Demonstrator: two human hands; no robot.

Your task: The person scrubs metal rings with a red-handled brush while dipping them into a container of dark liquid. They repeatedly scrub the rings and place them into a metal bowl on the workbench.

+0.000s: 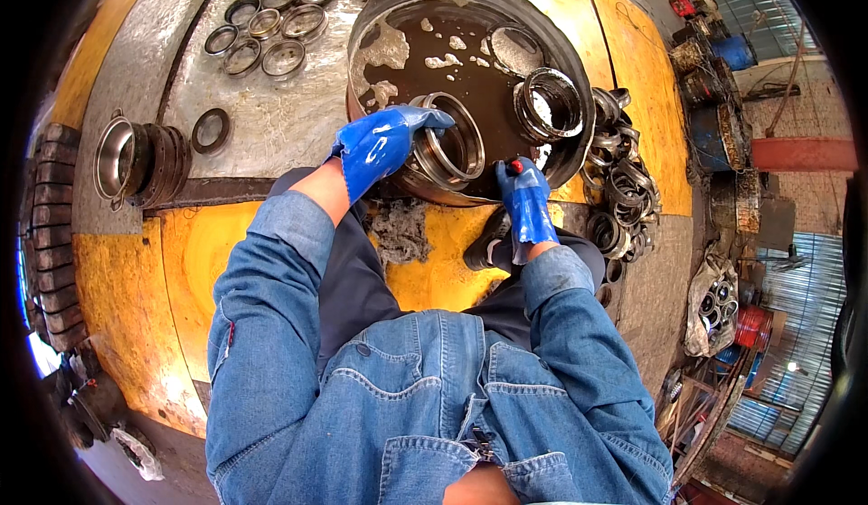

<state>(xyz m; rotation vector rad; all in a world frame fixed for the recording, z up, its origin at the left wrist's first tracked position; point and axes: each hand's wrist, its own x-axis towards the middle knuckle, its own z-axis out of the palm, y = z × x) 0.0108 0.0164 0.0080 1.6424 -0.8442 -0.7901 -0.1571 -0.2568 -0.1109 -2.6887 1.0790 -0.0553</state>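
My left hand (375, 151), in a blue rubber glove, grips a wide metal ring (477, 163) by its upper left edge. The ring is tilted at the near rim of a large dark round tub (583, 71), which holds murky brown liquid with patches of foam. My right hand (528, 202), gloved the same way, is closed around a small object with a red end (516, 167); the glove hides the rest of it. It is just right of the ring, at the tub's near edge. Further right inside the tub rests a stack of wet rings (521, 107).
A heap of dark rings (624, 188) lies against the tub's right side. Several rings (283, 73) lie on the metal sheet at the upper left, with a single dark ring (197, 131) and a ring stack (167, 163) further left. A grey rag (398, 231) lies between my feet.
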